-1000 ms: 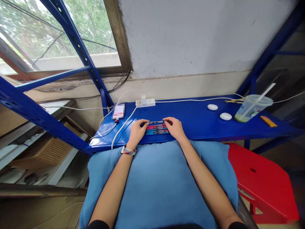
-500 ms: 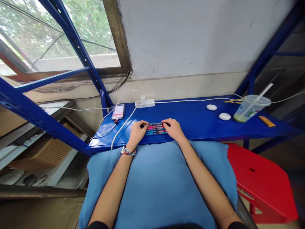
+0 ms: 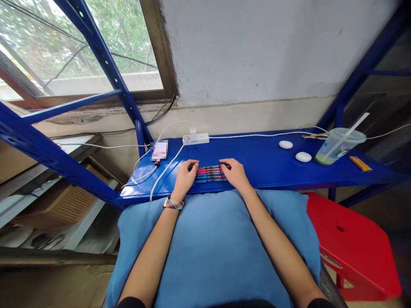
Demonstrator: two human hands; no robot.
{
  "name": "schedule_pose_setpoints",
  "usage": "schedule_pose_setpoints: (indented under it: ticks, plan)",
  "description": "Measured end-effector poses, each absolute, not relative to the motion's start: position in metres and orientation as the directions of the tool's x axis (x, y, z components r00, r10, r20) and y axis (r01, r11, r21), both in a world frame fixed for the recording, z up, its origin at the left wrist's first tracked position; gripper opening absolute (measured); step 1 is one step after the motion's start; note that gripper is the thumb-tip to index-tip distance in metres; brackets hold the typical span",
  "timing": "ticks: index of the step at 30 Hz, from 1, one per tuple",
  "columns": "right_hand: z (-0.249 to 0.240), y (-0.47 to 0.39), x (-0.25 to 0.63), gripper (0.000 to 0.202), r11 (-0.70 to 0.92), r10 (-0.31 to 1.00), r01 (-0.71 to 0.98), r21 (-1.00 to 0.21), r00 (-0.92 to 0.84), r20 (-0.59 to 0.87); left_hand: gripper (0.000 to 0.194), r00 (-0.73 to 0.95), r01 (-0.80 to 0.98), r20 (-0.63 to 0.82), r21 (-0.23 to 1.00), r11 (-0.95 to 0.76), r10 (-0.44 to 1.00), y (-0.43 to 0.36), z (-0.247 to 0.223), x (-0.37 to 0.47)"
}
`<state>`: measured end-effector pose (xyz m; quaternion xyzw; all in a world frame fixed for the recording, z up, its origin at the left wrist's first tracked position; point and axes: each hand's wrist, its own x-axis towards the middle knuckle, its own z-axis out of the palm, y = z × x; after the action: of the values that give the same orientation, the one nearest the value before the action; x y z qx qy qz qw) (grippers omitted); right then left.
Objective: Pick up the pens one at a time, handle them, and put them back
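Several pens lie side by side in a flat row on the blue tabletop, with dark, pink-red and blue parts showing. At their left end my left hand is curled, thumb and fingers closed about the tips. My right hand closes about the right end in the same way. Both hands hide the pen ends, and the row stays on the table between them. A multicoloured woven band circles my left wrist.
A white power strip with cables sits behind the pens. To the right are two white egg-shaped objects, a plastic cup with a straw and a small yellow-orange packet. A blue cushion lies under my arms; a red stool stands right.
The fingertips of both hands have shifted slightly at the pen ends, and the left hand's fingers have drawn back a little. The pens remain in nearly the same place.
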<state>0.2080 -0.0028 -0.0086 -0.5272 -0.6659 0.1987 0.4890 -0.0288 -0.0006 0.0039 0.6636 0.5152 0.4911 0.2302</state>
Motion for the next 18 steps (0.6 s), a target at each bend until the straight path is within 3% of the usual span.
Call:
schedule_pose_setpoints:
  ticks: [5, 9, 18]
  plan:
    - [-0.008, 0.001, 0.208, 0.035, 0.328, 0.908, 0.192, -0.925, 0.206, 0.365, 0.035, -0.062, 0.255, 0.342, 0.914, -0.317, 0.937, -0.003, 0.006, -0.022]
    - [-0.006, 0.004, 0.202, 0.037, 0.293, 0.935, 0.001, -0.956, 0.208, 0.286, 0.035, -0.086, 0.029, 0.303, 0.953, -0.302, 0.949, 0.001, 0.001, -0.014]
    - [-0.006, 0.005, 0.191, 0.033, 0.286, 0.949, -0.106, -0.952, 0.171, 0.266, 0.029, -0.043, -0.219, 0.257, 0.940, -0.260, 0.965, -0.001, 0.004, -0.006]
